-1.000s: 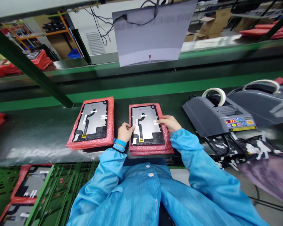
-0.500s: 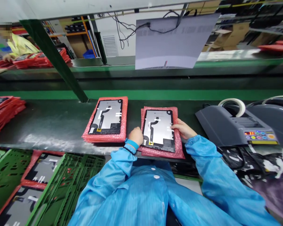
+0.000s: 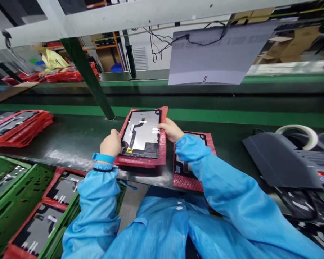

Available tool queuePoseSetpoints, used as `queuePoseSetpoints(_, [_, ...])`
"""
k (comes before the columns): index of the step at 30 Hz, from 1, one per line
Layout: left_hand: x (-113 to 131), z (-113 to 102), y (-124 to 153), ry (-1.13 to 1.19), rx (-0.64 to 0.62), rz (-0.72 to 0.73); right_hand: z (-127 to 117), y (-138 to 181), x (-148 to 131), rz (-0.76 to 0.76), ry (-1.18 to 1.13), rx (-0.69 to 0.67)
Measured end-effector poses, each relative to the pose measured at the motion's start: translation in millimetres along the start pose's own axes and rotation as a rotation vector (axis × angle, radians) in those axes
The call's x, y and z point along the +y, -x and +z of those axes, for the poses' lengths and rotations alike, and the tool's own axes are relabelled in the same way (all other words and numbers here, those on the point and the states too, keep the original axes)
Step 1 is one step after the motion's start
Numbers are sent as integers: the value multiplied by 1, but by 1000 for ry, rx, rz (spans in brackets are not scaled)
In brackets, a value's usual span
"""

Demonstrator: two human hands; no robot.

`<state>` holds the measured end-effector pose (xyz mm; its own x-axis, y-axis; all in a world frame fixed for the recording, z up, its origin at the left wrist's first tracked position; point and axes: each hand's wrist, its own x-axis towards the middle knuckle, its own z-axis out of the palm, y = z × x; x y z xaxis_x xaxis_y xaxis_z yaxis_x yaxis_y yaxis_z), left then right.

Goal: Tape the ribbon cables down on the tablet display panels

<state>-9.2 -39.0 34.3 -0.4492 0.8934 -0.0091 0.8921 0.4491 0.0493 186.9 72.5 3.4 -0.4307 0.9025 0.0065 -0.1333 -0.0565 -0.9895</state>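
View: head camera, the only one
Held thing: silver-backed panel with black edging, face up on red bubble wrap, over the counter near its front edge; cannot tell if raised or resting on layers
Left grip: left hand curled, pinching the wrap's left edge toward the near left corner; fingertips partly hidden
Right grip: right hand pinching the right edge, panel and wrap together, thumb over the panel's rim
Lie: panel between the two grips, right of the left hand, left of the right hand; both touch, so neither is nearer
Long axis: counter's front edge toward its back edge, far end leaning slightly right
Second panel: another panel on red wrap at the counter's front edge, just right, partly behind the right sleeve
Stack: red-wrapped panels toward the counter's left end
Right side: tape machine with a tape roll
Green crate: crate below the counter's front edge, left; crated panels in red wrap, two visible
Farther crate: far-left crate, flat dark pieces inside, kind unclear
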Motion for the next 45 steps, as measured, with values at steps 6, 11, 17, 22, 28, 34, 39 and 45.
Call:
queuePoseSetpoints(6, [-29, 33, -32, 6, -101, -25, 4, -1, 20, 261, 459, 34])
queuePoseSetpoints(11, [-26, 30, -10, -43, -23, -82, -70, 105, 33, 261, 191, 66])
queuePoseSetpoints(17, [75, 38, 49, 163, 635, 569, -176, 266, 56, 149, 5, 990])
queuePoseSetpoints(22, [184, 83, 57, 377, 333, 1187, -224, 316, 41, -47, -100, 1442])
queuePoseSetpoints(28, [219, 118, 22, 466, 204, 1231, -252, 300, 27, -47, -111, 1504])
queuePoseSetpoints(34, [200, 127, -5, 534, 118, 1059, -224, 288, 36, -249, 289, 1463])
queuePoseSetpoints(39, [191, 142, -16, 497, -24, 1103, -181, 228, 39, -39, 347, 934])
queuePoseSetpoints(45, [191, 152, -16, 397, -129, 1191, -162, 120, 51, 178, 445, 533])
